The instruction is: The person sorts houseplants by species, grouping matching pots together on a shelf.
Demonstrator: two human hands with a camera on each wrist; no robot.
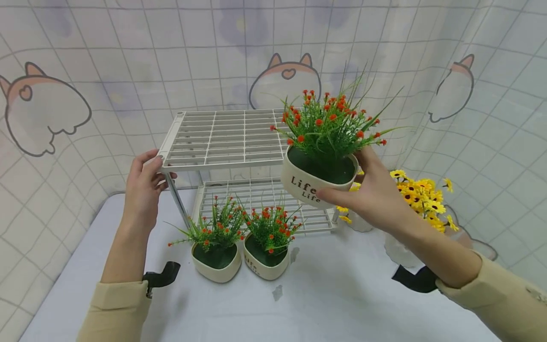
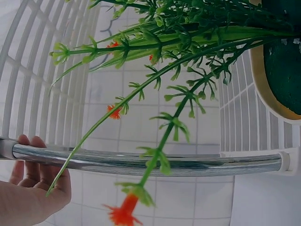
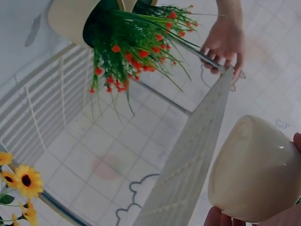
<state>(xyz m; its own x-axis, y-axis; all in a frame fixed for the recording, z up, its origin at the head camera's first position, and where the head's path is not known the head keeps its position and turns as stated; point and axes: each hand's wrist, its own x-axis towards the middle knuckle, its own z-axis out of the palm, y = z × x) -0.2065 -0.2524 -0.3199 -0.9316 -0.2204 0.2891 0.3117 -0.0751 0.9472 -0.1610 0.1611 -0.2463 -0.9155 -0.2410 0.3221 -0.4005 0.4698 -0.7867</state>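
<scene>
Cream ceramic, the lifted pot (image 1: 318, 178) of red-flowered greenery sits upright in the right hand (image 1: 372, 197), whose fingers curl round its wall, held level with the right front edge of the rack's top shelf (image 1: 222, 137). The left hand (image 1: 143, 187) grips the front left corner of that white wire shelf, well apart from the right. The shelf grid lies directly left of and beyond the pot, nearer the right hand's load than the two pots (image 1: 239, 251) on the table (image 1: 342, 294) below.

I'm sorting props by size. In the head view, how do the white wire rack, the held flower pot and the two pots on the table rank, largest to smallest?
1. White wire rack.
2. Held flower pot in the right hand; nearer the camera, so unsure.
3. Left table pot and right table pot: look alike.
</scene>
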